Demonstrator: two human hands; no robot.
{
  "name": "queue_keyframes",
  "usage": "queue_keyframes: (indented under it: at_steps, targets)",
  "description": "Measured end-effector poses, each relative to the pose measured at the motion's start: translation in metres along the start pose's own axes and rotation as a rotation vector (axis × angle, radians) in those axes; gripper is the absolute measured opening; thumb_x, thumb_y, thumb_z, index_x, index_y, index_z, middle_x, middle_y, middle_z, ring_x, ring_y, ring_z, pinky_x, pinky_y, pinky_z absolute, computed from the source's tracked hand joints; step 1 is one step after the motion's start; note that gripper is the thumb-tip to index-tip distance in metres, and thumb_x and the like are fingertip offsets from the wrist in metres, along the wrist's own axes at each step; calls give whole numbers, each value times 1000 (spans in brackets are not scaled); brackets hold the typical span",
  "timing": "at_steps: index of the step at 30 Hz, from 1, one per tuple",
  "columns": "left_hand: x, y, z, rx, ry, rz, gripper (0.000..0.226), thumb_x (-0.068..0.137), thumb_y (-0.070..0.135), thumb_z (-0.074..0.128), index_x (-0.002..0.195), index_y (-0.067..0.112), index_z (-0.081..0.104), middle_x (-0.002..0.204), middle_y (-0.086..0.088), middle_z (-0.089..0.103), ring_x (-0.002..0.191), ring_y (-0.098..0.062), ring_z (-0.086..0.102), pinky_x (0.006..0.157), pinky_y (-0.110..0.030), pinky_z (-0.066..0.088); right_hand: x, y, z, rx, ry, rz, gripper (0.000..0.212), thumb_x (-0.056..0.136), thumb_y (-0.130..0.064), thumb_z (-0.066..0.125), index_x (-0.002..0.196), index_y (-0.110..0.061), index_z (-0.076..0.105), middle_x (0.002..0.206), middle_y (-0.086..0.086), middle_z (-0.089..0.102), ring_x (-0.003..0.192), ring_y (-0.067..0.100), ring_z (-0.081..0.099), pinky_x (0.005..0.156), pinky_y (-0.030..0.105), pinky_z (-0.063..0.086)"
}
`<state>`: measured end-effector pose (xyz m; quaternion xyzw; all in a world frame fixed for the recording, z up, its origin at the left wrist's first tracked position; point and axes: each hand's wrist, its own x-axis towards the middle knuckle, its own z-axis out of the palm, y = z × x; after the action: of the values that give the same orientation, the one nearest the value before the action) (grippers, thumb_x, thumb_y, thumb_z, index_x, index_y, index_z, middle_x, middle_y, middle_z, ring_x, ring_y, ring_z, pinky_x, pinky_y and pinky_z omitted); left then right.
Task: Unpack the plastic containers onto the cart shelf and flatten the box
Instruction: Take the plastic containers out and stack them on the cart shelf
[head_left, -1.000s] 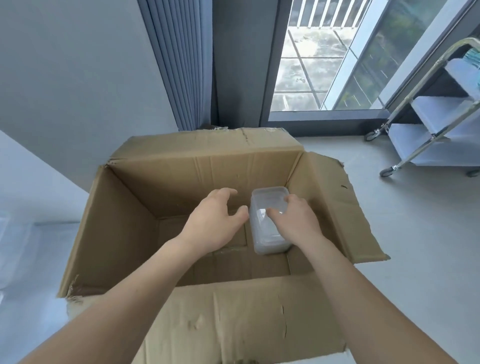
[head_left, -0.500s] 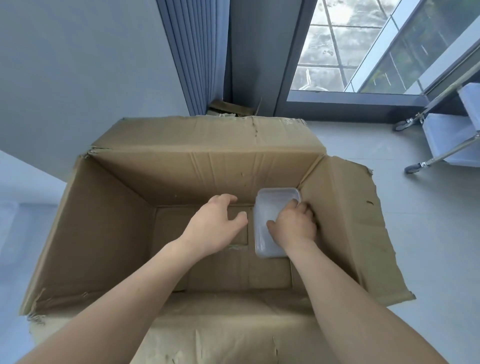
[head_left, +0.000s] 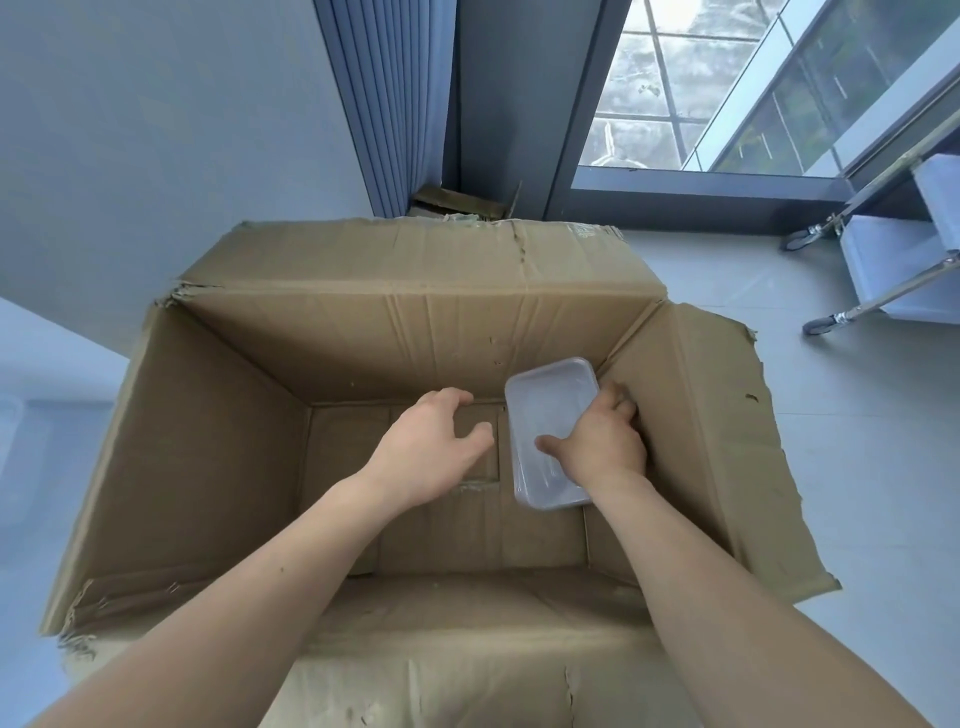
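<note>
Cardboard box (head_left: 208, 447) stands open on the floor, its corners torn. Left hand (head_left: 431, 447) hovers inside it, fingers spread and loose, holding nothing, just beside the container (head_left: 550, 410). The container, clear plastic and possibly a nested stack, lies in the box's far right corner. Right hand (head_left: 602, 447) grips its right edge, thumb on top, fingers curled down the side. Risk: a one-sided grip may tip it or shed lower pieces on lifting, and the box wall crowds the fingers. Cart (head_left: 883, 270) stands well apart, which exposes a loose hold.
</note>
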<state>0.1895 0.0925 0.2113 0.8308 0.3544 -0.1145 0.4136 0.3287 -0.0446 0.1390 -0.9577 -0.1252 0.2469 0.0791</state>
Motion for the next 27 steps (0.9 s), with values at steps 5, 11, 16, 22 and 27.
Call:
queue_keyframes:
  at_steps: [5, 11, 16, 22, 27]
  targets:
    - [0, 5, 3, -13, -8, 14, 54, 94, 39, 55, 143, 16, 46, 144, -2, 50, 127, -17, 51, 102, -28, 40, -5, 3, -13, 53, 16, -23, 82, 75, -37, 83, 134, -7, 34, 137, 15, 41, 106, 37, 61, 75, 37, 47]
    - [-4, 10, 0, -73, -3, -2, 62, 96, 43, 54, 147, 12, 42, 145, -3, 51, 131, -18, 50, 105, -30, 40, -31, 6, -35, 588, 22, -152, 46, 81, -41, 77, 119, -27, 54, 114, -3, 58, 96, 16, 62, 76, 34, 55]
    - [-16, 17, -11, -542, -23, -65, 54, 84, 58, 57, 120, 18, 63, 107, 5, 73, 98, -15, 69, 91, -42, 55, -67, -11, -50, 948, -27, -290, 30, 83, -38, 77, 100, -39, 53, 107, -12, 63, 95, 12, 68, 75, 32, 60]
    - [-26, 16, -25, -883, 3, -54, 24, 100, 23, 47, 112, 12, 65, 98, -10, 76, 91, -30, 74, 81, -51, 58, -82, -30, -45, 941, 25, -384, 31, 85, -38, 75, 105, -36, 52, 111, -12, 62, 101, 5, 62, 87, 34, 54]
    - [-32, 7, -24, -938, 68, -52, 26, 103, 23, 43, 105, 22, 69, 93, -14, 73, 84, -34, 73, 77, -49, 60, -86, -39, -41, 937, 73, -459, 11, 92, -38, 65, 98, -39, 57, 102, -9, 65, 96, 9, 64, 82, 38, 57]
